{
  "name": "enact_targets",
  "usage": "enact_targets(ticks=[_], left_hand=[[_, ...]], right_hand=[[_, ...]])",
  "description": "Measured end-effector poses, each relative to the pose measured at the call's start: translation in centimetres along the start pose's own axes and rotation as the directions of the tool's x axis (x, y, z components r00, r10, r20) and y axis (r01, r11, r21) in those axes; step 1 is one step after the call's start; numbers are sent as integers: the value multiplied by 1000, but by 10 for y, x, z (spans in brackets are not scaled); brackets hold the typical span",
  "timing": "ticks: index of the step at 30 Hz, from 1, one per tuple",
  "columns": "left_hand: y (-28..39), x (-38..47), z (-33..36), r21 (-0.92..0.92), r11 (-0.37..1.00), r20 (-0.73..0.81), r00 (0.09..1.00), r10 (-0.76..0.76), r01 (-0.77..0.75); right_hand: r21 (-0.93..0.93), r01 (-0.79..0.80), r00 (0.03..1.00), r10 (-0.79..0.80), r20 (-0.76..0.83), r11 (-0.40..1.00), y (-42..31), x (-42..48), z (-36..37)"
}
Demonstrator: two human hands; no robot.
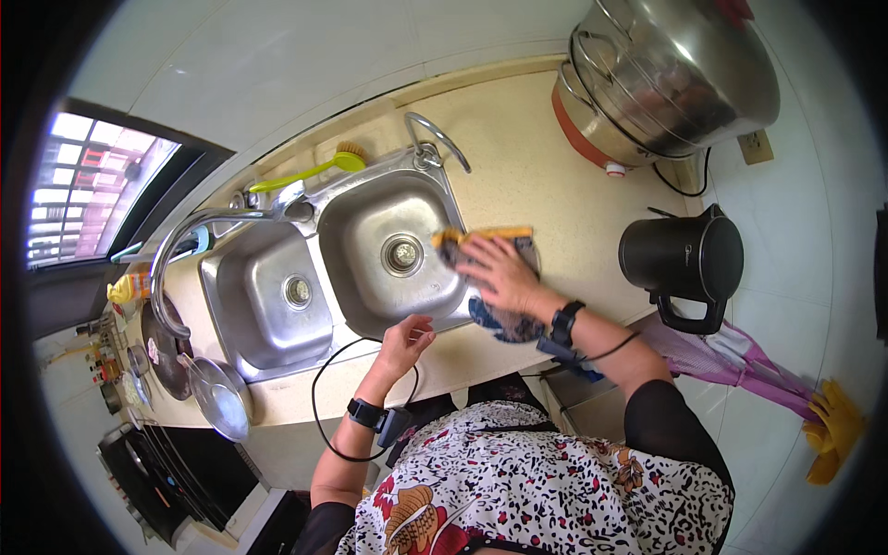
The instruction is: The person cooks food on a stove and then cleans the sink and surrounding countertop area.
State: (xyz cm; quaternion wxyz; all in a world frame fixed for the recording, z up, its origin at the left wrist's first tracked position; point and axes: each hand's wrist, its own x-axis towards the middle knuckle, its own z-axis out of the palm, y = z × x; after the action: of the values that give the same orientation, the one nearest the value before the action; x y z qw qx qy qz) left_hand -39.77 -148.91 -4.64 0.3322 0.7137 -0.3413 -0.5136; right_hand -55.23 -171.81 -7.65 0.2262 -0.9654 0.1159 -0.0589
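Observation:
My right hand [501, 274] presses a patterned cloth [510, 325] with an orange edge flat on the beige countertop [569, 208], at the right rim of the double sink. Part of the cloth is hidden under the palm. My left hand [408, 343] is held near the front rim of the sink, fingers slightly curled and holding nothing. Between and beyond the hands lie the stainless steel sink's right basin [368, 229] and, further left, its smaller left basin [267, 305]. Both have a round drain strainer.
A curved faucet [163, 270] arches over the left side. A green dish brush [305, 177] lies behind the sink. Metal bowl [222, 402] and dark pan [163, 354] stand at left. Black electric kettle [680, 260] and large steel steamer [680, 76] are at right. Cables hang from both wrists.

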Motion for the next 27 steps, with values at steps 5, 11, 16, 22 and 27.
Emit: enact_targets(ticks=[5,11,16,22,27], left_hand=[[-8,-6,-10,5,1000,-53,999,-10,11],[-41,-3,-13,94,993,-241,967,88,-67],[-27,8,-38,-369,927,-134,982,-132,74],[12,-34,-76,-262,877,1,909,-417,402],[-3,-85,-105,-663,748,-264,927,-266,25]], right_hand=[[193,72,997,-76,12,978,-50,-15,34],[407,60,998,-55,-24,911,-72,1,53],[665,61,998,-61,-23,744,-110,37,33],[649,233,972,-196,-130,724,-136,89,1],[682,324,925,-370,-84,656,-177,125,15]])
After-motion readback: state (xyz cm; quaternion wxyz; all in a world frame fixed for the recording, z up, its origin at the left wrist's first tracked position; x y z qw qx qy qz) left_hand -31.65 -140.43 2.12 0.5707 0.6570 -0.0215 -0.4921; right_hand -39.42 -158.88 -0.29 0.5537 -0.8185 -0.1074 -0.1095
